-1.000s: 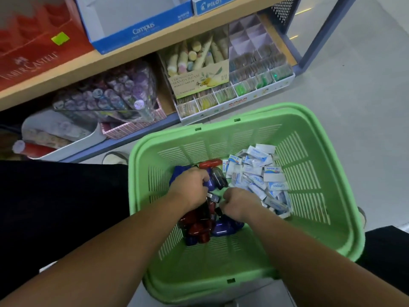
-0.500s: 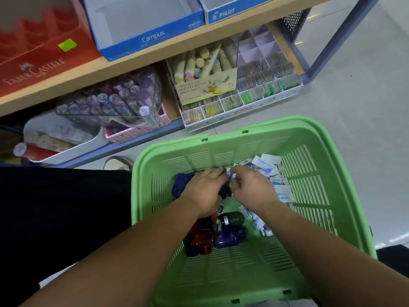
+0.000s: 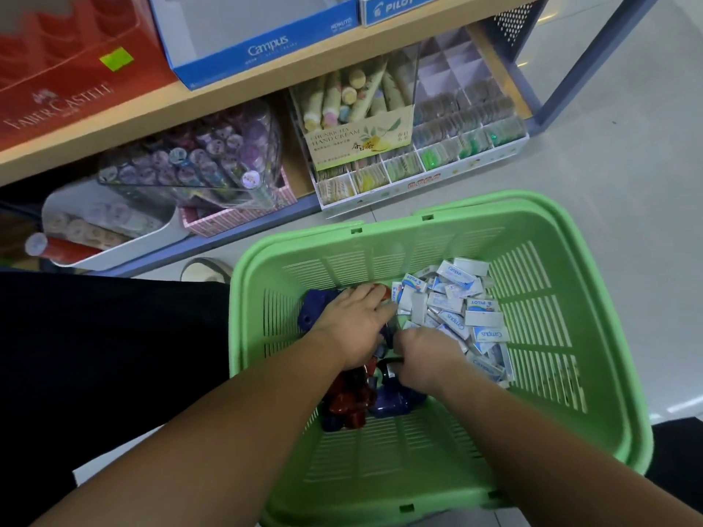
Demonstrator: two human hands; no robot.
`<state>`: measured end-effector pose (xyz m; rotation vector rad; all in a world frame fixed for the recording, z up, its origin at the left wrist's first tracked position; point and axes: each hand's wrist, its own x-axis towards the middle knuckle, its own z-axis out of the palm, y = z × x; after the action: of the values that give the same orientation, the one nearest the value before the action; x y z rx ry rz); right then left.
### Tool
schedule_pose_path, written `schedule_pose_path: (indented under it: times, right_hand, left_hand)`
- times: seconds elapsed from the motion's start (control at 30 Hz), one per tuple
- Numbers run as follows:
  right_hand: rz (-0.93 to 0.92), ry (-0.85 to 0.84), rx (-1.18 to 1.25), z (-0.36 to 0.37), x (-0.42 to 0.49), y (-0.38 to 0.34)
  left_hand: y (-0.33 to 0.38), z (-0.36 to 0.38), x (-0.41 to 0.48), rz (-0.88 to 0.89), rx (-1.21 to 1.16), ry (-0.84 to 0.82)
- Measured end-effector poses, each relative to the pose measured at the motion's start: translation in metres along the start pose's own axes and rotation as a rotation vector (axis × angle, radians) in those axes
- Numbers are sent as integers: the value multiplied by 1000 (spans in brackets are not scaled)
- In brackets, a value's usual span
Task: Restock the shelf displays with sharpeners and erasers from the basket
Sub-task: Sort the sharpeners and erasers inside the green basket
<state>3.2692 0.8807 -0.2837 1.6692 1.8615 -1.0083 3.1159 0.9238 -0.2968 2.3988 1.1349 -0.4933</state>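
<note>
Sharpeners, blue and red, roughly ten visible, heaped inside the green basket. Erasers, twenty-odd in white-and-blue sleeves, piled just beside them. Left hand laid palm-down on the heap, grip not discernible. Right hand curled, apparently pinching a dark sharpener. Step judged: gathering stock. Next: a secure handful carried to the shelf.

One green basket, two hands

left hand, right hand — grip hidden | sharpeners partly covered | basket rim cut off below
</note>
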Motion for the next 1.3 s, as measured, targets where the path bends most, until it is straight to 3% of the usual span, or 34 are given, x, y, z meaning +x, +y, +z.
schedule_pose_path:
  times: [0.23,0.5,0.77,0.97,1.1,1.2,1.3]
  right_hand:
    - [-75,-253,-6,14,-6,4]
    - [-13,-216,343,13,-7,20]
    - [118,15,612,-1,-9,25]
    - [198,151,596,-3,-4,21]
    - [265,266,870,-13,-3,28]
    - [251,111,1182,-18,-4,23]
    - [179,-22,1167,-13,-8,10]
  left_hand:
    - [5,-9,11,-40,22,-85]
    - [-3,-12,12,-70,-44,-151]
    - [-11,-20,8,2,-47,-155]
    - [-13,-43,-1,-43,-44,-75]
    - [5,-64,-4,-152,-24,-76]
    - [14,-77,-7,-272,-23,-116]
    - [15,-80,-18,-368,-52,-138]
